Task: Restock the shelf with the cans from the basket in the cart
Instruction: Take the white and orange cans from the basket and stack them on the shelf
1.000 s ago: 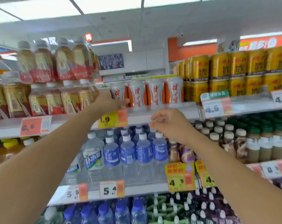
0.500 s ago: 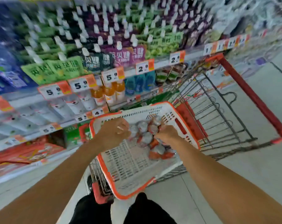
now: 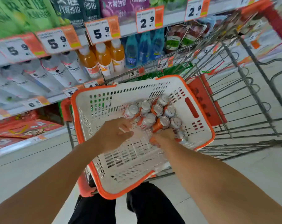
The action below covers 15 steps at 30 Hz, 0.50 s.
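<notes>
Your two hands reach down into the basket (image 3: pixel 82 113), a white plastic one with an orange rim, which sits in the wire cart (image 3: pixel 250 88) directly in front of you. The cans (image 3: pixel 153 115), orange and white with silver tops, cluster against the basket's far right side, some upright and some tipped over; red lettering shows on their sides but is too blurred to read.

Your left hand (image 3: pixel 114 135) hovers at the near left edge of the cluster, its fingers extended and only loosely bent, with nothing gripped. Your right hand (image 3: pixel 165 137) is down among the nearest cans with its fingers curled under; orange can surfaces show on both sides of it, but whether it has hold of a can cannot be told.

Beyond the cart stands the shelf (image 3: pixel 129 29). Its price tags (image 3: pixel 103 30), white with an orange panel, read "5.9" three times from the left and then "2.9" twice. Below the tags stand orange juice bottles (image 3: pixel 104 60) with white caps, blue bottles (image 3: pixel 143 47) to their right, and white bottles (image 3: pixel 56 71) with black caps to their left. Above them, green, dark and purple packs carry Chinese characters that are cropped and blurred. Smaller tags on the lower rail are only partly legible.
</notes>
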Motion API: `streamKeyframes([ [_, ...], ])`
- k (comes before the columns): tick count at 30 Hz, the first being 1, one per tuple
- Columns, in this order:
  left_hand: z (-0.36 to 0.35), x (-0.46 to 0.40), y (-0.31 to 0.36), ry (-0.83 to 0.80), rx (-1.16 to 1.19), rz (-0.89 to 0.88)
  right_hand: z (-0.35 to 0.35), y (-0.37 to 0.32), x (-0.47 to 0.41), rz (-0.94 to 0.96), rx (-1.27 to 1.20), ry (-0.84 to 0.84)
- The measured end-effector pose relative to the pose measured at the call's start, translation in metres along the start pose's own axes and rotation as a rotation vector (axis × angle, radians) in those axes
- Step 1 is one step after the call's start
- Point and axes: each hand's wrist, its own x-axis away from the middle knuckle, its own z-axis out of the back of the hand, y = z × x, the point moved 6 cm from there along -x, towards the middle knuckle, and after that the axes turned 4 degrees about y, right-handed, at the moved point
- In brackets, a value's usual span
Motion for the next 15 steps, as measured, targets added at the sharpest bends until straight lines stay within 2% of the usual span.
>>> streamKeyframes([
  [4,0.015,0.003,-0.009,0.027,0.042,0.055,0.056,-0.037,0.085,0.05,-0.144,-0.042],
  [6,0.03,0.008,0.003,0.032,0.101,0.038,0.085,-0.06,0.12,0.16,-0.155,-0.143],
  [9,0.054,0.019,0.044,-0.119,0.133,0.0,0.15,-0.113,0.2,0.481,-0.13,-0.291],
  [11,0.073,0.033,0.082,-0.262,0.049,-0.047,0.199,-0.158,0.271,0.738,-0.016,-0.35],
  [12,0.086,0.043,0.102,-0.282,-0.006,-0.082,0.22,-0.179,0.306,0.846,0.019,-0.36],
  [15,0.151,0.077,0.162,-0.12,-0.052,-0.192,0.281,-0.237,0.406,1.09,0.03,-0.399],
])
